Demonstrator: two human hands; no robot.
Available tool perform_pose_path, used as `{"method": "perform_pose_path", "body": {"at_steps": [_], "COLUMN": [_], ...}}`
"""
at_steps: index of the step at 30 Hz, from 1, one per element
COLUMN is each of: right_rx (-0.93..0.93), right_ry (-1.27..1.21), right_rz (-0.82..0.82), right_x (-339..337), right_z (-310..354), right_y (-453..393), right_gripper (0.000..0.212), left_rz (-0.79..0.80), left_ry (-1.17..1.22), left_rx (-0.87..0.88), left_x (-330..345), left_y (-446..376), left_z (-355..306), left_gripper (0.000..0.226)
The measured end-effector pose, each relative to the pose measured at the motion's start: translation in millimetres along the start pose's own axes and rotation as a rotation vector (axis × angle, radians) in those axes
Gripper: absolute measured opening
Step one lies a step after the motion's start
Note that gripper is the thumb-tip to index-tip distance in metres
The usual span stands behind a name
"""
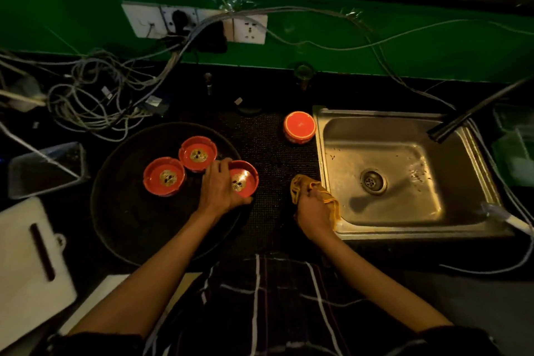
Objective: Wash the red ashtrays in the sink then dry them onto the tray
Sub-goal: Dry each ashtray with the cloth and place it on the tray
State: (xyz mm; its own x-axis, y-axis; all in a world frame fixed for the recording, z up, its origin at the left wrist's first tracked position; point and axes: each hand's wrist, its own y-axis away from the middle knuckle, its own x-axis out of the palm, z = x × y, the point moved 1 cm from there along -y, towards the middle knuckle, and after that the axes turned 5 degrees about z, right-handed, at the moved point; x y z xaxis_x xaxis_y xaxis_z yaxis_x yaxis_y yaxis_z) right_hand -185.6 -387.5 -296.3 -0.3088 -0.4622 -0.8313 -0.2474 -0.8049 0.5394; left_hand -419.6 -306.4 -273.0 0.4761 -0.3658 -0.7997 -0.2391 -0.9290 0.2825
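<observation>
Black counter (260, 136), steel sink (326, 153), green wall (375, 46), tangled cables (95, 87)

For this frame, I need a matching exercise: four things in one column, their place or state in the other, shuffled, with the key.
Things:
1. Upside-down red ashtray
2. Crumpled yellow cloth
3. Round dark tray
4. Left hand

Places or states:
A. Carries two upright red ashtrays further from the sink
B. Grips the rim of the upright red ashtray nearest the sink
C. Stands on the dark counter by the steel sink's far left corner
D. Held in the right hand at the sink's left edge

Pairs: 1-C, 2-D, 3-A, 4-B
</observation>
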Motion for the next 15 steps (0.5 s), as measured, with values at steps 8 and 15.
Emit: {"method": "perform_pose_path", "body": {"at_steps": [8, 15], "right_rx": [-0.044, -0.050], "right_ry": [0.060, 0.054], "right_rz": [0.022, 0.016], "right_x": [3.5, 3.0], "right_z": [0.0, -3.8], "right_y": [-2.5, -1.4], "right_gripper": [0.088, 0.090], "left_rz": [0.039, 0.062], "left_ry": [0.049, 0.110], "left_rx": [-0.151, -0.163], "left_x": [-6.6, 3.5], "left_y": [17.3, 21.7], "left_z": [36.4, 44.4], "left_gripper": [0.124, 0.126]}}
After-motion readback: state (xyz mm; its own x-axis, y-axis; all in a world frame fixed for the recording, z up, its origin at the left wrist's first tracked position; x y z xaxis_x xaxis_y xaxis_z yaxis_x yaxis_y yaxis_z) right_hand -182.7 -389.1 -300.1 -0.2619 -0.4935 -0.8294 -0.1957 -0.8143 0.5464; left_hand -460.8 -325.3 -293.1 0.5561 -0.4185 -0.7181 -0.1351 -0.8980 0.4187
